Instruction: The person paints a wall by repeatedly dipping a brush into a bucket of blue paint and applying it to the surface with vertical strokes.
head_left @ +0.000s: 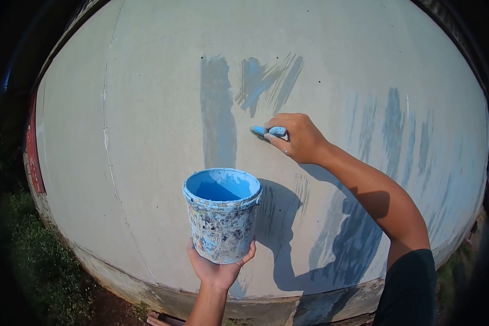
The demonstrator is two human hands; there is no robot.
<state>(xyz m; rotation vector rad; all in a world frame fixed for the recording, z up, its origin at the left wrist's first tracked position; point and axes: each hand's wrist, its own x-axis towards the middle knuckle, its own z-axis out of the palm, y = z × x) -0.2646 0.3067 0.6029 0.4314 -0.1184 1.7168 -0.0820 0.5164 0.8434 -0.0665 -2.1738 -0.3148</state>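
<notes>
- The pale wall (146,108) fills most of the frame, with blue strokes at upper centre and fainter ones at right.
- The paint bucket (221,214), smeared and holding blue paint, sits low of centre, cupped from beneath by the left hand (218,269), fingers curled round its base.
- The right hand (299,137), just above and right of the bucket, pinches a blue brush (267,131) against the wall.
</notes>
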